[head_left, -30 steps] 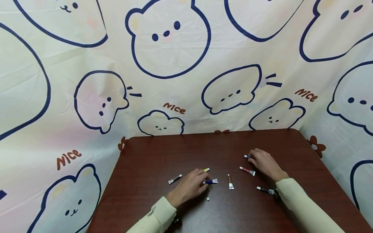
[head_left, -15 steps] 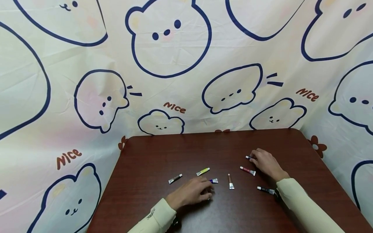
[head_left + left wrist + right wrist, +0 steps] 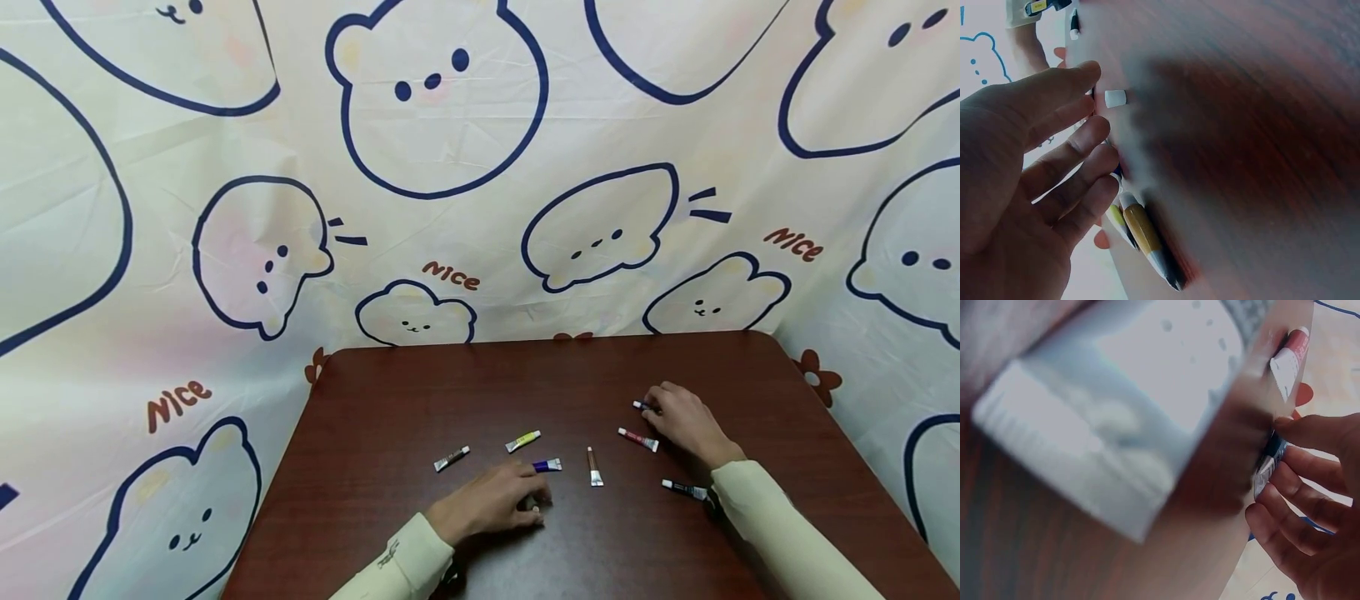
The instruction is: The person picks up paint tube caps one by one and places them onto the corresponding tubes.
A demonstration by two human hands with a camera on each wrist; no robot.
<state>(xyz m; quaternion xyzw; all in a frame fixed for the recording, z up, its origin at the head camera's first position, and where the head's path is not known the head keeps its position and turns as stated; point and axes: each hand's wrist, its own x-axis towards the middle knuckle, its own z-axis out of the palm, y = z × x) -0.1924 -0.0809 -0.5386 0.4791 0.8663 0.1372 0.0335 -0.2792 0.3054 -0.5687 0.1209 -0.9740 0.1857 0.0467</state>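
Note:
My left hand (image 3: pixel 491 502) hovers low over the table, fingers loosely bent around a small white cap (image 3: pixel 1115 98); a gap shows between fingertips and cap in the left wrist view. Just beyond its fingers lies a violet-blue paint tube (image 3: pixel 549 466). Farther right, my right hand (image 3: pixel 688 423) pinches a dark blue paint tube (image 3: pixel 1274 451) between thumb and fingers, its white-capped end (image 3: pixel 639 405) poking out leftward. Near that hand are a red paint tube (image 3: pixel 638 439) and a black paint tube (image 3: pixel 684 489).
A brown paint tube (image 3: pixel 594 467) lies mid-table, with yellow (image 3: pixel 523 441) and dark olive-brown (image 3: pixel 452 459) paint tubes to the left. The brown table (image 3: pixel 420 383) meets a patterned cloth (image 3: pixel 480 167) at its back and sides.
My left hand has drawn back from the violet-blue tube toward the white cap, uncovering the yellow tube. My right hand stays nearly still with the dark blue tube.

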